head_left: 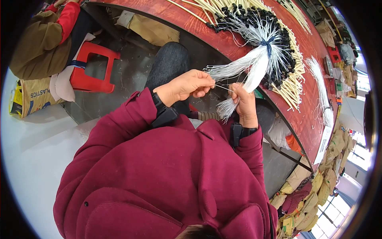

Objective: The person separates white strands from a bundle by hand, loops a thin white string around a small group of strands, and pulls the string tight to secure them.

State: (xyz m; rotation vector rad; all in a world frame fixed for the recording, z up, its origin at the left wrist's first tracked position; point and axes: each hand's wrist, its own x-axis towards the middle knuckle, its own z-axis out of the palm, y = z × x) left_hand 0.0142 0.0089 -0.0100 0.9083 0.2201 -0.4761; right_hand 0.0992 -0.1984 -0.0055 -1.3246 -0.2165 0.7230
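1 red table (304, 123) is biggest, and 1 red stool (95, 48) stands at the left. 1 big bunch of white strings (258, 67) lies on the table and hangs over its edge. 1 smaller white bundle (322, 91) lies to its right. The right hand (244, 102) grips the bunch's tail. The left hand (187, 85) pinches 1 thin string (223, 87).

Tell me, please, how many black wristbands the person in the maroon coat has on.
2: one black wristband just behind the left hand, another black wristband behind the right hand. Any under the maroon sleeves would be hidden.
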